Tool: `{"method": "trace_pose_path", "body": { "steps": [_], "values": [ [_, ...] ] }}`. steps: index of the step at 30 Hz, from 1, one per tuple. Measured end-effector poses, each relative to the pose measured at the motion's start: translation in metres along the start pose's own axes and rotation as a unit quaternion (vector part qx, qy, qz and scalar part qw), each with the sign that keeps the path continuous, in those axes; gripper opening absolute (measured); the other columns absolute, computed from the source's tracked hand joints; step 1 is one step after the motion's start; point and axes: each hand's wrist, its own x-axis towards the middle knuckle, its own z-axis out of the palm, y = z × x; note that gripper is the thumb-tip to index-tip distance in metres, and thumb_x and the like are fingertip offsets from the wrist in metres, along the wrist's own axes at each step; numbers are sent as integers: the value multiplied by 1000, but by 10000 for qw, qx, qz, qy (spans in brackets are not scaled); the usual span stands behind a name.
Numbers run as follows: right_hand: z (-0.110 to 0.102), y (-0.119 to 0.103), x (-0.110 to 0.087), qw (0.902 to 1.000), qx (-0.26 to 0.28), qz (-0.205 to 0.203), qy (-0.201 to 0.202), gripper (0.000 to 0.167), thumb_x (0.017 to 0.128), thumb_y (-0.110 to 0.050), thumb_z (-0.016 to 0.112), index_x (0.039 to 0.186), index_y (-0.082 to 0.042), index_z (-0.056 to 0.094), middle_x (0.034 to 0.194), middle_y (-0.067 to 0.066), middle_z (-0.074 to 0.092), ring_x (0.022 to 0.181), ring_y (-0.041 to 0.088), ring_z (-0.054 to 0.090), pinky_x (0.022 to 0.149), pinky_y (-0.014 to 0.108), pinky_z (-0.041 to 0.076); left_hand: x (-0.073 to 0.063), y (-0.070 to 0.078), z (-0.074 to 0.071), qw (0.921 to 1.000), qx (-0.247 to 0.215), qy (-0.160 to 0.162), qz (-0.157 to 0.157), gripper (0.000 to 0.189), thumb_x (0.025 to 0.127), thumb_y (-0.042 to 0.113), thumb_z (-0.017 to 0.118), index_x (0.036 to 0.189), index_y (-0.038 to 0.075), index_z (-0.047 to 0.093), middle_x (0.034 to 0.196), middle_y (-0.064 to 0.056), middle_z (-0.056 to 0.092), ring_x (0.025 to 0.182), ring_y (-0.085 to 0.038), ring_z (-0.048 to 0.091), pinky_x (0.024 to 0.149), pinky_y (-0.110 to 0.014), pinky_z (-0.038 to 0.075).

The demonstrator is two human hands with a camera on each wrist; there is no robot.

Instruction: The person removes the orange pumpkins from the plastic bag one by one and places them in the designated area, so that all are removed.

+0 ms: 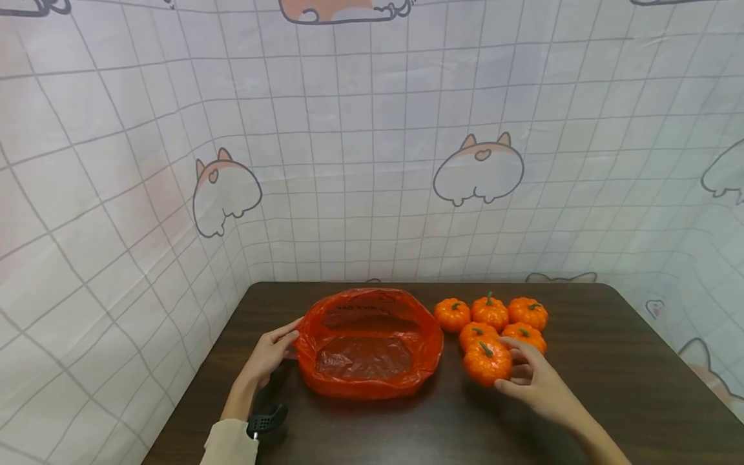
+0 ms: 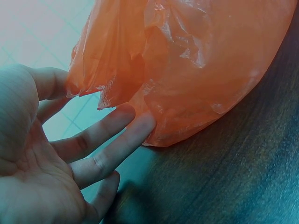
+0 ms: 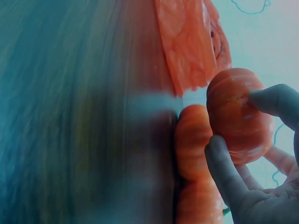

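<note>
A red plastic bag (image 1: pixel 427 371) stands on the table with its mouth spread wide. At its left rim, my left hand (image 1: pixel 270 355) pinches the film between thumb and index finger; in the left wrist view the other fingers (image 2: pixel 103 161) reach out beside the bag's crinkled side (image 2: pixel 201 79). My right hand (image 1: pixel 537 384) grips a small orange pumpkin (image 1: pixel 487 363) with a green stem, to the right of the bag. The right wrist view has this pumpkin (image 3: pixel 238 116) held between thumb and fingertips, raised above the tabletop.
Behind the held pumpkin, several more small pumpkins (image 1: pixel 490 313) sit clustered on the dark brown wooden table (image 1: pixel 616 381). A white grid-patterned cloth (image 1: pixel 372 161) with cartoon animals hangs around the table. A black strap device (image 1: pixel 267 421) is on the left wrist.
</note>
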Motion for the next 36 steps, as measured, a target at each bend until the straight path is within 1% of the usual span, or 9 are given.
{"method": "trace_pose_path", "body": {
  "steps": [5,7,11,15,20,23,27,31,36],
  "values": [
    [-6,8,-4,10000,-57,-49,45,76,88,-17,81,152,-10,40,135,29,47,115,39,64,79,27,58,-1,1,-1,10000,60,-58,29,44,108,24,52,151,15,53,147,-20,58,101,-17,72,86,-35,63],
    [-8,10,-5,9999,-32,-102,13,76,88,-15,81,151,-8,39,134,30,45,114,38,64,79,27,58,-2,2,-2,9999,88,-78,60,44,108,25,52,151,14,52,147,-21,57,102,-19,71,86,-36,63],
    [-12,14,-5,10000,-2,-66,-60,75,88,-14,80,150,-6,38,132,30,44,110,34,64,76,26,59,-2,3,-2,9999,71,-46,57,44,108,25,53,151,14,52,147,-22,58,103,-22,71,85,-36,63],
    [-18,19,-4,9999,-58,41,-156,75,88,-15,80,149,-8,38,133,31,44,109,33,65,74,26,58,-3,4,-2,10000,75,-37,12,44,108,25,52,151,16,52,148,-20,57,104,-23,71,85,-36,63],
    [-26,25,-6,9995,-210,-54,-240,72,87,-14,80,146,-8,38,133,34,48,108,34,66,74,27,57,-3,3,-1,9999,117,-38,66,44,109,25,51,152,15,52,149,-21,56,106,-23,70,86,-38,63],
    [-30,29,-8,9993,-242,-32,-291,71,88,-14,80,145,-7,38,133,34,48,107,35,66,74,27,57,-3,3,-1,9998,142,-68,100,45,109,25,51,152,15,51,150,-21,55,108,-23,70,87,-38,62],
    [-35,33,-8,9986,-380,77,-349,71,88,-15,79,145,-7,38,132,32,48,107,34,65,75,28,57,-3,2,-1,9998,133,-74,100,45,109,25,50,153,15,50,151,-20,54,109,-24,70,87,-39,62],
    [-39,37,-8,9974,-455,276,-495,71,89,-17,78,145,-6,36,132,32,48,107,34,65,75,31,56,-3,1,0,9998,145,-48,103,44,109,24,50,152,15,51,150,-21,54,109,-24,70,87,-40,62],
    [-41,41,-7,9955,-515,505,-615,72,91,-20,78,147,-6,35,132,30,49,103,30,65,75,34,55,-4,1,1,9999,115,-27,99,44,109,23,51,152,15,52,149,-21,55,108,-23,70,87,-39,62]
  ]
}}
